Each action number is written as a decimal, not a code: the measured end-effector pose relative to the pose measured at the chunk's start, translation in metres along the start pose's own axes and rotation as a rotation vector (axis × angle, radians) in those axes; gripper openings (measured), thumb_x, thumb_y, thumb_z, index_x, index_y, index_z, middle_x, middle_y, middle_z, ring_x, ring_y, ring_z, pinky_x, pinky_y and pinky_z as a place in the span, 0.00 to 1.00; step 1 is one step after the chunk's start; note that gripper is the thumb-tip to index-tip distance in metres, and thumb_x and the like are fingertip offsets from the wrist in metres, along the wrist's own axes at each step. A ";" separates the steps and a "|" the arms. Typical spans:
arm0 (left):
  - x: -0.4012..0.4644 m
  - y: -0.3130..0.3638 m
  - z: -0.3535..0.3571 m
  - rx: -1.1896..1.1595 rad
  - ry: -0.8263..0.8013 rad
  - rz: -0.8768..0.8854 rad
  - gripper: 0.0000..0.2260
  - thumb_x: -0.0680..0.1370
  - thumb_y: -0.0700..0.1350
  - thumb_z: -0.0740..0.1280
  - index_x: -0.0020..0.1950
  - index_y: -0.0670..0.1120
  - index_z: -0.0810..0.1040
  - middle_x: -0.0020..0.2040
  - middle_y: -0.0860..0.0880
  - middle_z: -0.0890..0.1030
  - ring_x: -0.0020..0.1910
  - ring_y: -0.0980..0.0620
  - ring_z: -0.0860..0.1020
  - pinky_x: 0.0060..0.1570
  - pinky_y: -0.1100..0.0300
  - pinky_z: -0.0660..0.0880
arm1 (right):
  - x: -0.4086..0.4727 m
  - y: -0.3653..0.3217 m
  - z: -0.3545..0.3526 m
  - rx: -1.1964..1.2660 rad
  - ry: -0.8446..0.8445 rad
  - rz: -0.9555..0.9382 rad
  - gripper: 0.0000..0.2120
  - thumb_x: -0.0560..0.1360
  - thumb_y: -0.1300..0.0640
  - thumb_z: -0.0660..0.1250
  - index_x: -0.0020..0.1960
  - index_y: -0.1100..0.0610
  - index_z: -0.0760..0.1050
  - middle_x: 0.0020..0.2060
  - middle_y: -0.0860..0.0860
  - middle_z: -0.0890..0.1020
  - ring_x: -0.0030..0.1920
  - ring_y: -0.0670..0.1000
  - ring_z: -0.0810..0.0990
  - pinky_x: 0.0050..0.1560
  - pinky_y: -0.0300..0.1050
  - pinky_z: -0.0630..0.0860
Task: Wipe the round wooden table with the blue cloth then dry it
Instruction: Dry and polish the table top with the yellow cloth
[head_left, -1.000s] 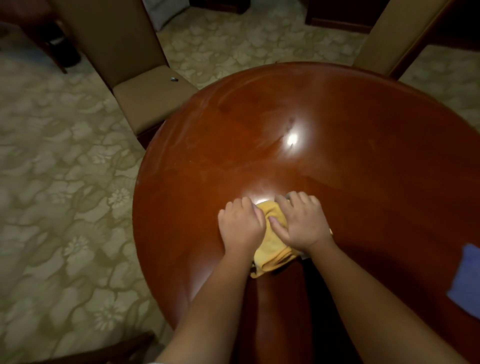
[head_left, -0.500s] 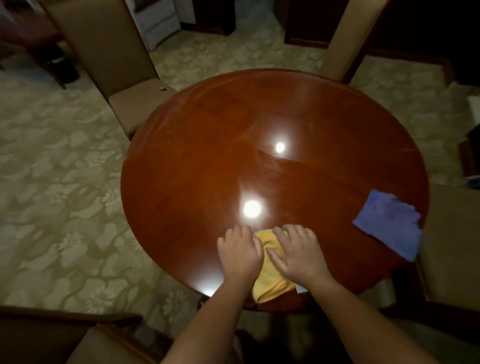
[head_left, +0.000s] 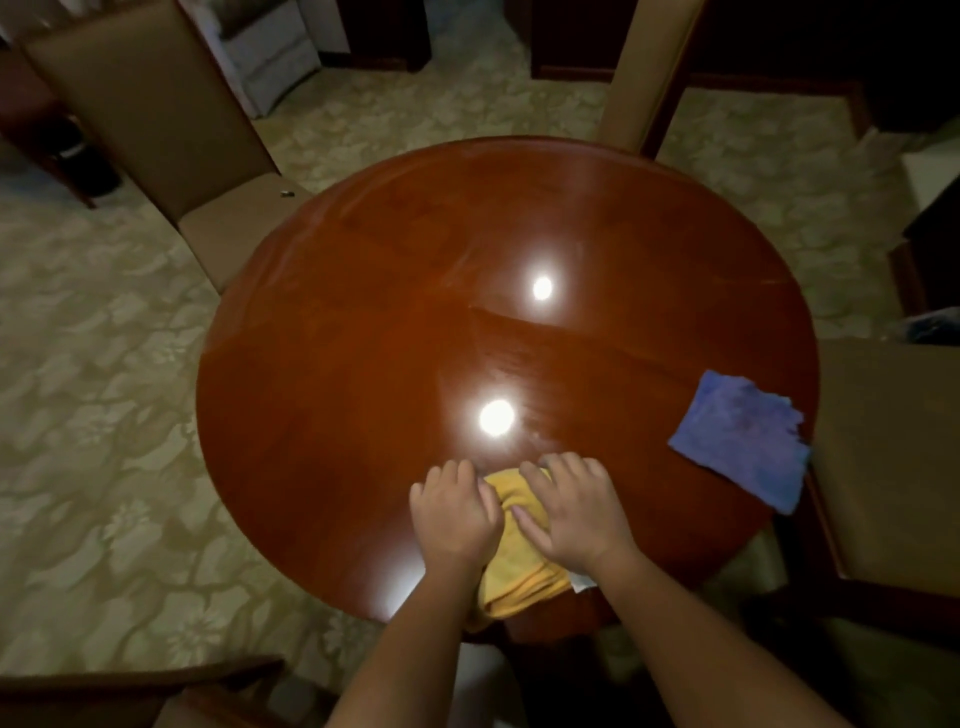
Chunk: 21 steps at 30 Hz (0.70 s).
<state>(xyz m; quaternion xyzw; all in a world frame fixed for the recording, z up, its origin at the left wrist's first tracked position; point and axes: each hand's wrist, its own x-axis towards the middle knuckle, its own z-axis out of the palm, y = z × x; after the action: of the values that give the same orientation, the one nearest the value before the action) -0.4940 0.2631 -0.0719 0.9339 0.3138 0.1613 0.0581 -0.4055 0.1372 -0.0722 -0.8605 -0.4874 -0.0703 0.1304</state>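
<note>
The round wooden table (head_left: 363, 364) is glossy and reflects two ceiling lights. A yellow cloth (head_left: 519, 571) lies bunched at the table's near edge, partly hanging over it. My left hand (head_left: 454, 514) presses on the cloth's left part and my right hand (head_left: 571, 509) presses on its right part, thumb lying across the fabric. The blue cloth (head_left: 743, 441) lies flat near the table's right edge, apart from both hands.
A tan upholstered chair (head_left: 208, 208) stands at the table's far left, another chair back (head_left: 644, 67) at the far side, and a chair seat (head_left: 893, 457) at the right. Patterned carpet (head_left: 104, 389) surrounds the table. A dark chair frame (head_left: 130, 680) sits near left.
Both hands have drawn the yellow cloth back from the middle of the table to its near edge. The view has widened, and the blue cloth now shows fully.
</note>
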 end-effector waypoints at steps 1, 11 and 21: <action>0.007 0.000 0.002 -0.005 0.001 -0.003 0.09 0.70 0.47 0.56 0.33 0.46 0.71 0.30 0.48 0.73 0.30 0.46 0.73 0.30 0.55 0.67 | 0.006 0.003 0.001 0.001 0.006 0.000 0.23 0.74 0.41 0.58 0.56 0.56 0.78 0.44 0.53 0.79 0.43 0.55 0.78 0.41 0.48 0.73; 0.113 -0.006 0.034 -0.041 0.033 -0.012 0.10 0.70 0.46 0.56 0.31 0.45 0.70 0.28 0.47 0.72 0.28 0.45 0.71 0.29 0.57 0.63 | 0.110 0.043 0.023 -0.010 0.005 0.019 0.23 0.73 0.41 0.58 0.55 0.56 0.78 0.44 0.54 0.79 0.43 0.57 0.76 0.42 0.50 0.70; 0.233 0.001 0.073 -0.085 0.012 0.074 0.12 0.71 0.48 0.54 0.34 0.45 0.73 0.31 0.48 0.76 0.31 0.45 0.74 0.33 0.57 0.63 | 0.204 0.088 0.037 -0.067 0.019 0.149 0.23 0.72 0.42 0.59 0.54 0.59 0.78 0.44 0.56 0.79 0.42 0.60 0.76 0.40 0.50 0.70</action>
<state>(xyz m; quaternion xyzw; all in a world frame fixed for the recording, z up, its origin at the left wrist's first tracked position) -0.2938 0.4023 -0.0786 0.9405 0.2724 0.1822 0.0896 -0.2255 0.2723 -0.0703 -0.8977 -0.4179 -0.0850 0.1109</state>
